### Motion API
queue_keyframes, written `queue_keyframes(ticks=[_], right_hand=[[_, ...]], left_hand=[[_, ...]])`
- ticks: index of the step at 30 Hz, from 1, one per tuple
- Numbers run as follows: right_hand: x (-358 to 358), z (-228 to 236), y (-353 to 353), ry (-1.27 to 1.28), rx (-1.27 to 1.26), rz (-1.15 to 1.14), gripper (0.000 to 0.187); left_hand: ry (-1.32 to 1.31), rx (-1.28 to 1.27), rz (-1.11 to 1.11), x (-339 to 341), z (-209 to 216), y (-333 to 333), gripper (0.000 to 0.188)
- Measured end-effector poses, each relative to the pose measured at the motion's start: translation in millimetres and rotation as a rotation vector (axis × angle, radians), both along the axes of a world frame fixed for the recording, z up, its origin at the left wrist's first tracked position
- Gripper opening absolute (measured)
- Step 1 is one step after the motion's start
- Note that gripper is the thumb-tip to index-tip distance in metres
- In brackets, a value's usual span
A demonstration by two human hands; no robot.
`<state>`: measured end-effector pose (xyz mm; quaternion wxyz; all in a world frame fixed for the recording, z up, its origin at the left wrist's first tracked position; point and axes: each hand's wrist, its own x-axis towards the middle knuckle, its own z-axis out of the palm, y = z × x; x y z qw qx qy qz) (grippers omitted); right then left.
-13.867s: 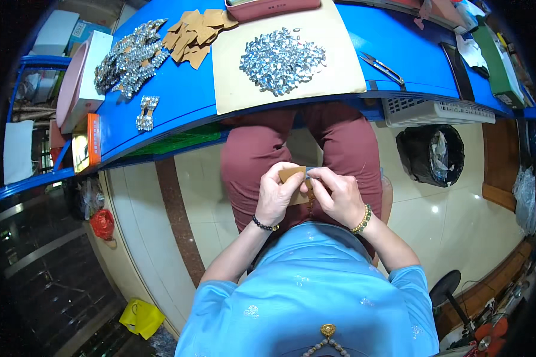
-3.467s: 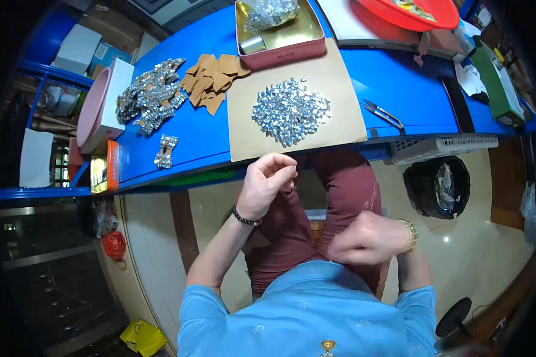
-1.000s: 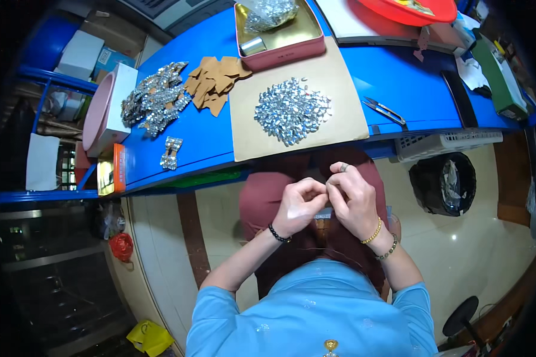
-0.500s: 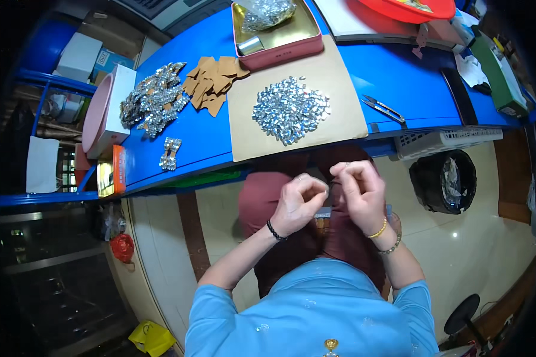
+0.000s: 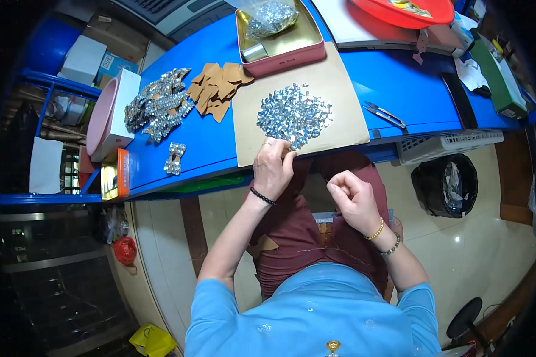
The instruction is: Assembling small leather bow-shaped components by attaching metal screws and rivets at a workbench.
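Reaching my left hand (image 5: 273, 169) to the table (image 5: 220, 149) edge, fingers pinched at the silver pile (image 5: 293, 114) at 12 o'clock; right hand (image 5: 352, 199) curled shut over my lap.

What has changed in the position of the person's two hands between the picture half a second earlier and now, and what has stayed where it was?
The left hand has left the lap and reached forward to the near edge of the pile of silvery pieces on the tan sheet. The right hand stays closed over the lap. The scissors, the tin and the brown card pieces have not moved.
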<state>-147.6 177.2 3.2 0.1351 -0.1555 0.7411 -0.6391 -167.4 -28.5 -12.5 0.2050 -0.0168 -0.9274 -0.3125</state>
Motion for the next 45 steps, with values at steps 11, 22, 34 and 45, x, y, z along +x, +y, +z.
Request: queue_keyframes(ticks=[11, 22, 34, 45], right_hand=[[-5.8, -6.6, -15.2, 0.106, 0.015, -0.041, 0.006], [-10.1, -8.4, -28.5, 0.298, 0.031, -0.055, 0.010], [-7.9, -11.7, -24.0, 0.363, 0.076, -0.074, 0.013], [-5.4, -13.4, -22.8, 0.327, 0.060, -0.082, 0.013]], left_hand=[[0.002, -0.045, -0.121, -8.9, 0.4, -18.7, 0.005], [-0.619, 1.647, -0.072, 30.0, 18.7, 11.9, 0.009], [-0.528, 1.640, -0.036, 41.0, 8.5, 30.4, 0.012], [-0.536, 1.679, -0.018, 43.5, 7.8, 38.7, 0.014]])
